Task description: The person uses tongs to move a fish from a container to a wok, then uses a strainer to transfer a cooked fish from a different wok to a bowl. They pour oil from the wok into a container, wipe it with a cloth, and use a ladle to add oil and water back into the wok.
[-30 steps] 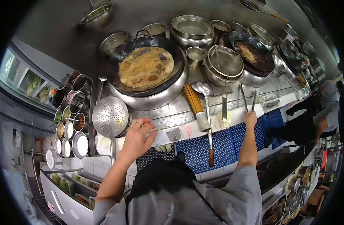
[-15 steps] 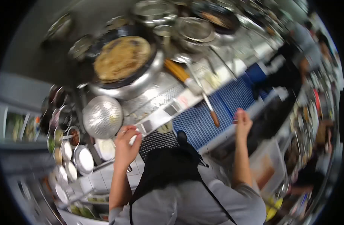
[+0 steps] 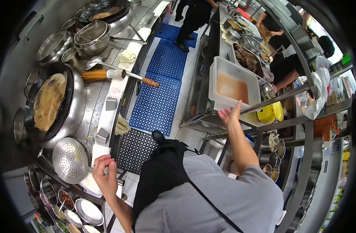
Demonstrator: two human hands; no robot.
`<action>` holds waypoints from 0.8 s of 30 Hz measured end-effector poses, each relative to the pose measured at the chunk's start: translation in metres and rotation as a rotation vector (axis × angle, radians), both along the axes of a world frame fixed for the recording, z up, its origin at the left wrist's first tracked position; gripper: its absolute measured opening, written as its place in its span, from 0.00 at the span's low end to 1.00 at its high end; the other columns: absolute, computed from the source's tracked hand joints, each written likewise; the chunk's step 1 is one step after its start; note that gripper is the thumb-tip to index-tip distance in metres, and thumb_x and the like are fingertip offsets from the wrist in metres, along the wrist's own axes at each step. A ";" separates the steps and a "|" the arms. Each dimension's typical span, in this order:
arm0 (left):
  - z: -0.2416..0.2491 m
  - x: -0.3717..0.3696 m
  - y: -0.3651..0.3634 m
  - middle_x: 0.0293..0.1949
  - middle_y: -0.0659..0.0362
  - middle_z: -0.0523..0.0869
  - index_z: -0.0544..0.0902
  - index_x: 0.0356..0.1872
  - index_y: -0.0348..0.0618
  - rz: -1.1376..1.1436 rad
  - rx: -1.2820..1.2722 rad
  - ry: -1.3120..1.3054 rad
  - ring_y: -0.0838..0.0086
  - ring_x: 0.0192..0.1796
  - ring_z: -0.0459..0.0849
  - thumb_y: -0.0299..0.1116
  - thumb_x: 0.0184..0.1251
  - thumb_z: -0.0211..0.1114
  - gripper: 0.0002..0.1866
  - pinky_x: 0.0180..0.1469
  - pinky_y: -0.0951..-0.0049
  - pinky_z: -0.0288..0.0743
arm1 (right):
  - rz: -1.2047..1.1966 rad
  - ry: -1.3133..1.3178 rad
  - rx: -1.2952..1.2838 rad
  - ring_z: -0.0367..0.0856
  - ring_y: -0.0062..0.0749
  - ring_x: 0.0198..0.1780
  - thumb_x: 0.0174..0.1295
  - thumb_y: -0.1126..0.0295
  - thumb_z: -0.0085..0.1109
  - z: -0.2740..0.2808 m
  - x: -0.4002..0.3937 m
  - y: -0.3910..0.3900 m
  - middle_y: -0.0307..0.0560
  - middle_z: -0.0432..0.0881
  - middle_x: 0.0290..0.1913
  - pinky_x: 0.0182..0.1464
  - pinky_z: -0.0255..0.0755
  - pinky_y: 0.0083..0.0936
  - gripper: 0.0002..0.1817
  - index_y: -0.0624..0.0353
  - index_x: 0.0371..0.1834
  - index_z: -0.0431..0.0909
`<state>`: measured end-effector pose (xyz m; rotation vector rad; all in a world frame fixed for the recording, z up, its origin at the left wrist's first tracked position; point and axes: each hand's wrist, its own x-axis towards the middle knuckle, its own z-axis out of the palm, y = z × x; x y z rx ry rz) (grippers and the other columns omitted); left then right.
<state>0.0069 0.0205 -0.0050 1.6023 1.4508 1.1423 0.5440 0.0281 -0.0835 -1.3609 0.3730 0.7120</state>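
My right hand (image 3: 231, 113) is stretched out with its fingers spread, holding nothing. Its fingertips overlap the near edge of a clear plastic tub (image 3: 213, 83) with orange-brown liquid in the bottom. My left hand (image 3: 105, 175) hangs at the front edge of the stove counter, fingers loosely bent and thumb apart, with nothing seen in it. A folded white cloth (image 3: 101, 150) lies just beyond its fingertips. Left of that hand is a round perforated strainer (image 3: 70, 160). Farther up, a wok (image 3: 78, 91) contains a wide, flat golden-brown layer of food (image 3: 50, 101).
A bamboo brush (image 3: 94, 75) and a wooden-handled ladle (image 3: 150, 82) lie across the counter edge, the ladle jutting over the aisle. Blue mats (image 3: 156, 101) cover the floor. Metal shelf rails (image 3: 277, 101) stand at right. Another person (image 3: 195, 23) stands up the aisle; others work beyond the shelves.
The view has swung to the right, bringing the tub and shelves closer to the middle. My right hand has gone from loosely closed to spread, over by the tub. My left stays by the stove edge.
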 end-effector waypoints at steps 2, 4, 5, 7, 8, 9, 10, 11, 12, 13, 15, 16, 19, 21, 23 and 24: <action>0.002 -0.005 -0.006 0.39 0.50 0.83 0.82 0.33 0.34 0.011 0.023 0.005 0.65 0.43 0.81 0.24 0.60 0.64 0.04 0.50 0.68 0.72 | 0.008 -0.054 0.018 0.57 0.62 0.69 0.60 0.44 0.59 -0.014 0.026 0.027 0.57 0.49 0.73 0.52 0.74 0.57 0.41 0.55 0.70 0.57; 0.003 -0.009 -0.012 0.39 0.50 0.83 0.83 0.34 0.34 0.017 0.037 0.006 0.66 0.43 0.81 0.25 0.61 0.64 0.04 0.48 0.69 0.73 | -0.010 -0.085 0.055 0.53 0.64 0.71 0.59 0.54 0.64 -0.032 0.042 0.034 0.54 0.47 0.75 0.55 0.72 0.60 0.38 0.56 0.70 0.59; 0.005 -0.012 -0.016 0.39 0.51 0.83 0.83 0.34 0.34 0.019 0.021 0.008 0.67 0.42 0.81 0.25 0.61 0.64 0.04 0.47 0.70 0.73 | -0.028 -0.093 0.084 0.52 0.64 0.71 0.58 0.59 0.65 -0.037 0.048 0.036 0.53 0.48 0.75 0.56 0.71 0.62 0.37 0.56 0.69 0.60; 0.008 -0.018 -0.022 0.39 0.51 0.83 0.83 0.34 0.34 0.040 -0.002 0.004 0.68 0.42 0.81 0.24 0.61 0.64 0.04 0.45 0.72 0.74 | 0.009 -0.103 0.158 0.51 0.65 0.71 0.56 0.65 0.65 -0.024 0.042 0.047 0.50 0.48 0.75 0.57 0.70 0.64 0.36 0.56 0.68 0.61; 0.006 -0.021 -0.024 0.40 0.52 0.83 0.83 0.35 0.35 0.035 0.000 -0.008 0.69 0.42 0.81 0.24 0.61 0.64 0.04 0.45 0.74 0.74 | 0.059 -0.101 0.190 0.50 0.65 0.71 0.56 0.66 0.64 -0.013 0.034 0.041 0.49 0.48 0.75 0.57 0.70 0.65 0.35 0.56 0.68 0.61; 0.000 -0.026 -0.026 0.40 0.53 0.82 0.82 0.35 0.35 0.036 -0.001 -0.021 0.71 0.42 0.80 0.24 0.61 0.64 0.04 0.44 0.75 0.73 | 0.114 -0.098 0.219 0.48 0.66 0.71 0.56 0.68 0.63 0.007 0.016 0.034 0.49 0.48 0.75 0.57 0.70 0.66 0.35 0.56 0.68 0.62; -0.004 -0.032 -0.032 0.41 0.54 0.82 0.82 0.35 0.35 0.049 -0.006 -0.029 0.73 0.42 0.80 0.23 0.61 0.64 0.04 0.44 0.77 0.73 | 0.090 -0.084 0.177 0.50 0.67 0.70 0.58 0.68 0.61 0.037 -0.010 0.028 0.49 0.48 0.75 0.57 0.71 0.68 0.32 0.57 0.67 0.62; 0.001 -0.029 -0.034 0.39 0.52 0.84 0.84 0.35 0.35 0.075 0.024 -0.027 0.70 0.40 0.82 0.24 0.59 0.66 0.05 0.41 0.74 0.76 | 0.143 -0.150 0.249 0.52 0.68 0.69 0.60 0.65 0.59 0.039 -0.013 0.020 0.52 0.49 0.74 0.57 0.71 0.68 0.30 0.59 0.64 0.62; -0.005 -0.032 -0.037 0.39 0.53 0.84 0.84 0.35 0.35 0.086 0.003 -0.070 0.70 0.39 0.82 0.23 0.58 0.66 0.05 0.41 0.74 0.77 | 0.272 -0.287 0.268 0.57 0.69 0.67 0.60 0.62 0.59 0.034 -0.008 0.008 0.61 0.51 0.70 0.56 0.73 0.68 0.29 0.60 0.62 0.62; -0.006 -0.034 -0.039 0.37 0.54 0.85 0.84 0.36 0.34 0.071 0.038 -0.041 0.71 0.38 0.82 0.22 0.58 0.66 0.05 0.41 0.75 0.76 | 0.287 -0.113 0.264 0.61 0.71 0.64 0.57 0.62 0.63 0.049 -0.007 0.012 0.65 0.56 0.65 0.56 0.74 0.65 0.31 0.61 0.61 0.61; -0.001 -0.030 -0.046 0.35 0.54 0.85 0.84 0.34 0.35 0.101 -0.025 -0.103 0.69 0.38 0.83 0.22 0.56 0.67 0.04 0.40 0.73 0.76 | 0.431 0.020 0.240 0.65 0.73 0.61 0.52 0.62 0.68 0.086 -0.017 0.019 0.68 0.63 0.59 0.57 0.75 0.62 0.34 0.65 0.58 0.61; -0.005 -0.033 -0.048 0.35 0.54 0.85 0.84 0.34 0.36 0.072 -0.017 -0.017 0.67 0.37 0.83 0.25 0.57 0.68 0.05 0.40 0.71 0.77 | 0.568 0.001 0.292 0.65 0.68 0.62 0.51 0.63 0.68 0.091 -0.012 0.022 0.64 0.65 0.59 0.55 0.76 0.60 0.34 0.65 0.57 0.63; -0.003 -0.031 -0.061 0.37 0.52 0.84 0.84 0.37 0.39 0.075 -0.072 0.002 0.61 0.40 0.84 0.32 0.59 0.67 0.09 0.42 0.66 0.77 | 0.897 -0.152 0.321 0.75 0.46 0.58 0.57 0.62 0.64 0.140 -0.057 0.041 0.48 0.77 0.54 0.51 0.79 0.52 0.22 0.58 0.53 0.74; -0.004 -0.027 -0.070 0.38 0.53 0.84 0.84 0.39 0.38 0.092 -0.079 0.030 0.67 0.37 0.85 0.32 0.59 0.68 0.10 0.41 0.69 0.78 | 1.036 -0.257 0.354 0.75 0.43 0.59 0.58 0.64 0.63 0.153 -0.067 0.060 0.44 0.78 0.54 0.54 0.77 0.49 0.18 0.57 0.51 0.75; 0.001 -0.025 -0.079 0.37 0.51 0.83 0.83 0.39 0.38 0.095 -0.075 0.020 0.60 0.39 0.84 0.35 0.60 0.66 0.11 0.41 0.64 0.77 | 1.180 -0.196 0.437 0.75 0.39 0.58 0.59 0.66 0.62 0.169 -0.087 0.086 0.43 0.79 0.53 0.60 0.71 0.45 0.18 0.58 0.51 0.75; 0.003 -0.024 -0.086 0.36 0.50 0.82 0.83 0.39 0.38 0.120 -0.079 0.016 0.57 0.40 0.83 0.36 0.61 0.65 0.12 0.42 0.61 0.77 | 1.250 -0.175 0.515 0.75 0.37 0.58 0.59 0.67 0.62 0.168 -0.091 0.105 0.43 0.79 0.53 0.64 0.66 0.41 0.18 0.59 0.52 0.75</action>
